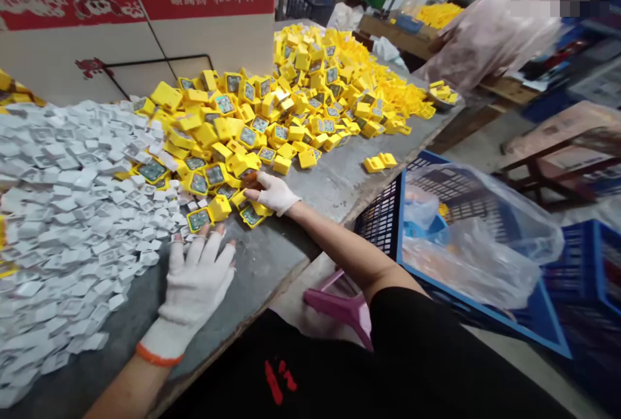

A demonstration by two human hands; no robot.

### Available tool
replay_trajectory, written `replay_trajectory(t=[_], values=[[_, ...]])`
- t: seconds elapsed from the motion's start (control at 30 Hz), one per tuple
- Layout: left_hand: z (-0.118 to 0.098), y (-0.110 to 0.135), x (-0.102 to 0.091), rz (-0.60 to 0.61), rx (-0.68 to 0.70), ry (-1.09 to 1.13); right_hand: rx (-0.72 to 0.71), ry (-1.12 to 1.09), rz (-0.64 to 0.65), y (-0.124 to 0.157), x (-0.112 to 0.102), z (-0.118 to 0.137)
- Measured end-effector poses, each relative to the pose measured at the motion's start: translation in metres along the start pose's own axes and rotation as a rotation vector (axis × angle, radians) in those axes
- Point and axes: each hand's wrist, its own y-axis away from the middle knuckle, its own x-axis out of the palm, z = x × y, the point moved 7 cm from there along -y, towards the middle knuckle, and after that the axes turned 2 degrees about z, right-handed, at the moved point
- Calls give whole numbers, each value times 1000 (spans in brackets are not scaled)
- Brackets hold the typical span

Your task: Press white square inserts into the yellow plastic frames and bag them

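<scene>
My left hand (196,283), in a white fingerless glove with an orange cuff, lies palm down on the grey table with fingers stretched out. Its fingertips are beside a yellow plastic case (198,220) with a patterned grey-green face. My right hand (275,194), gloved the same way, reaches into the near edge of the pile of yellow cases (247,138). Its thumb and fingers are apart, with their tips at the cases; I see nothing clearly gripped. Another yellow case (251,215) lies just below the right hand. Small white plastic pieces (92,212) are heaped to the left.
A white and red carton (204,31) stands behind the piles. Two joined yellow pieces (379,162) lie near the table edge. Right of the table are a blue crate (400,212) with clear plastic bags and a pink stool (339,306). A person (495,37) sits at the back right.
</scene>
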Motion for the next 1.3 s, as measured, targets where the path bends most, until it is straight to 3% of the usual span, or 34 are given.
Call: replay_trajectory(t=[0.13, 0.27, 0.37, 0.43, 0.53, 0.63, 0.8, 0.93, 1.0, 1.03, 1.13, 1.23, 1.3], values=[[-13, 13, -13, -29, -8, -21, 5, -7, -140, -3, -31, -12], [-18, 18, -15, 18, -2, -25, -101, 160, -301, -55, -58, 5], [-17, 20, -13, 80, -34, 49, -155, 406, -255, -95, -39, 27], [-15, 24, -10, 127, -75, 108, -182, 503, -199, -106, -17, 36], [-15, 33, -9, 168, -100, 137, -250, 551, -175, -96, 7, 43], [-16, 44, -13, 175, -117, 123, -231, 502, -178, -71, 16, 40], [-12, 71, -28, 213, -264, 84, -164, 410, -175, -33, 10, 50], [-8, 111, -49, 184, -371, 72, -199, 433, -304, -23, -4, 91], [-9, 134, -60, 137, -421, 77, -327, 441, -265, -23, 14, 127], [-10, 146, -65, 113, -446, 79, -414, 449, -193, -22, 34, 148], [-10, 173, -73, 62, -525, 65, -620, 517, 85, -16, 115, 204], [-2, 187, -73, 47, -609, 49, -633, 609, 191, -11, 182, 235], [7, 190, -70, 56, -659, 52, -627, 660, 250, -1, 210, 240]])
